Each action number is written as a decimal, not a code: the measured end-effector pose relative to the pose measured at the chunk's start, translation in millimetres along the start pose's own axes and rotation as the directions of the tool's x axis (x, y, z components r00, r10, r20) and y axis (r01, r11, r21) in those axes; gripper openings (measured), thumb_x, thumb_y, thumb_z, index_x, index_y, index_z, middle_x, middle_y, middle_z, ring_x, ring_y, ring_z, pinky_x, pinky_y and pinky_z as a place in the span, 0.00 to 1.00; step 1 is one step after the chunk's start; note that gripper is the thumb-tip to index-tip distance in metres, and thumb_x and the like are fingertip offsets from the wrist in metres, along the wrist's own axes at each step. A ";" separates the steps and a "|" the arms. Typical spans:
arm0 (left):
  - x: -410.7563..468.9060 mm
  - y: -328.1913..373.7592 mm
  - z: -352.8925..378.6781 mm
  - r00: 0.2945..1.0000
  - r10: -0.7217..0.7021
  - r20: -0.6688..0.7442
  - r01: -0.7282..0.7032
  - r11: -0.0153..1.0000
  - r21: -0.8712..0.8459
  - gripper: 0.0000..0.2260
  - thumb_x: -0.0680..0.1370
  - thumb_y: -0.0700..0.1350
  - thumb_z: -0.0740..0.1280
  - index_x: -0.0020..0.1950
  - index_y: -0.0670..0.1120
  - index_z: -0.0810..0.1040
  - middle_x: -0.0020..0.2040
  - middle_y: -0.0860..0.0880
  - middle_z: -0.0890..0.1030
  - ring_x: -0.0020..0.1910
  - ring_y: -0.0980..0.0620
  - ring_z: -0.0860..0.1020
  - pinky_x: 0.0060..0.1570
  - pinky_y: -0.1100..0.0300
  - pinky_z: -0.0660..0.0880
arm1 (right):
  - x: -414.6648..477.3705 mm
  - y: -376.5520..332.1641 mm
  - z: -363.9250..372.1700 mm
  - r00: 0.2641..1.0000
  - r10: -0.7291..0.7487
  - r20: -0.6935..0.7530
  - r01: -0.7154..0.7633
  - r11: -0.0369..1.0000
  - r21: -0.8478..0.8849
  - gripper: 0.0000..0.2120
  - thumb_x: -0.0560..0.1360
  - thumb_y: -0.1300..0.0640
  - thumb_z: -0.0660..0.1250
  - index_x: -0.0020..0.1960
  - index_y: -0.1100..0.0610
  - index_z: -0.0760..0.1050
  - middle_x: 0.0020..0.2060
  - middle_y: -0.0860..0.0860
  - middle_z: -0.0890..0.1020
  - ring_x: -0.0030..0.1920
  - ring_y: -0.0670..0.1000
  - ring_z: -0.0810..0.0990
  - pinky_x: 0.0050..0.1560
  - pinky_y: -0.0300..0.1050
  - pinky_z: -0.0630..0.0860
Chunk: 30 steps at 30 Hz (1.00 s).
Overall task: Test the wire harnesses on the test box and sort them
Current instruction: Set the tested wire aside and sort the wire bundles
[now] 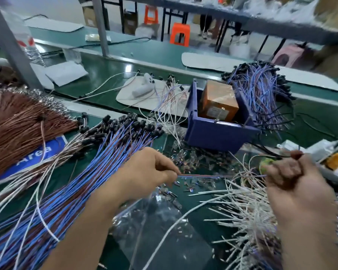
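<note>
Harness [213, 175], a thin blue-and-red pair, runs taut between our two grips, just above the tabletop [324, 114]. Our left grip [154, 170] pinches one end between thumb and fingertips. Our right grip [289, 178] has its fingers curled round the other end, though blur hides exactly how. Something dark shows at the top of the right grip, with a thin black wire leading off it; we cannot tell what it is.

Left of the left grip, and passing under that forearm, lies a blue bundle [76, 182] with black plugs at its far end. Further left lies a brown bundle [18, 123]. Below the right grip spreads a heap of white wires [248, 211]. Between and below the grips lies a clear bag [160, 227], with small loose parts scattered near it. Beyond the grips stands a blue bin [219, 133] holding an orange box [219, 102]. More blue wires [261, 90] hang over the bin's right side.
</note>
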<state>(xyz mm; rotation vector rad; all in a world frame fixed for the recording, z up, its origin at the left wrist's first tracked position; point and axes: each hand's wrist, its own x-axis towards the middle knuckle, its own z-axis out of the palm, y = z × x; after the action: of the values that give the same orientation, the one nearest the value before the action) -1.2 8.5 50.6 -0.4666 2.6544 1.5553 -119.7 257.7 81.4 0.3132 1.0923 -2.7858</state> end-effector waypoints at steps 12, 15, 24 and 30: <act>14.2 22.2 69.7 0.896 0.355 -0.267 -0.376 0.926 -0.027 0.10 0.71 0.43 0.79 0.46 0.59 0.88 0.33 0.60 0.84 0.30 0.69 0.74 0.33 0.73 0.68 | -3.0 51.8 -2.8 0.845 0.314 0.433 0.295 0.401 -0.867 0.15 0.84 0.60 0.62 0.44 0.54 0.84 0.24 0.40 0.79 0.24 0.36 0.75 0.26 0.29 0.68; 20.2 8.6 68.7 0.908 0.266 -0.325 -0.313 0.944 -0.102 0.07 0.70 0.44 0.82 0.42 0.55 0.89 0.35 0.59 0.86 0.33 0.64 0.80 0.36 0.68 0.74 | -2.9 58.5 -13.3 0.825 0.354 0.440 0.373 0.243 -0.895 0.19 0.78 0.44 0.66 0.37 0.56 0.83 0.21 0.44 0.74 0.23 0.41 0.69 0.31 0.41 0.65; 35.2 0.4 48.9 0.954 0.073 -0.292 -0.215 0.844 -0.492 0.07 0.66 0.47 0.80 0.41 0.47 0.89 0.32 0.47 0.85 0.30 0.56 0.79 0.34 0.67 0.76 | 3.7 45.1 -26.0 0.889 0.310 0.338 0.079 0.622 -0.779 0.16 0.80 0.60 0.65 0.37 0.58 0.85 0.21 0.49 0.64 0.23 0.45 0.58 0.28 0.42 0.51; 37.2 1.3 51.1 0.931 0.040 -0.363 -0.242 0.813 -0.530 0.03 0.71 0.43 0.78 0.37 0.49 0.89 0.31 0.47 0.85 0.28 0.58 0.78 0.31 0.69 0.75 | 4.1 48.0 -25.6 0.864 0.356 0.357 0.030 0.670 -0.742 0.16 0.80 0.60 0.65 0.37 0.60 0.84 0.21 0.50 0.64 0.22 0.46 0.57 0.25 0.38 0.54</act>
<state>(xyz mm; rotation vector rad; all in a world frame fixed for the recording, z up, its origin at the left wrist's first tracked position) -43.5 43.9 19.6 -0.6059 2.4296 2.5462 -110.5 240.1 30.7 -0.3407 1.7718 -1.8553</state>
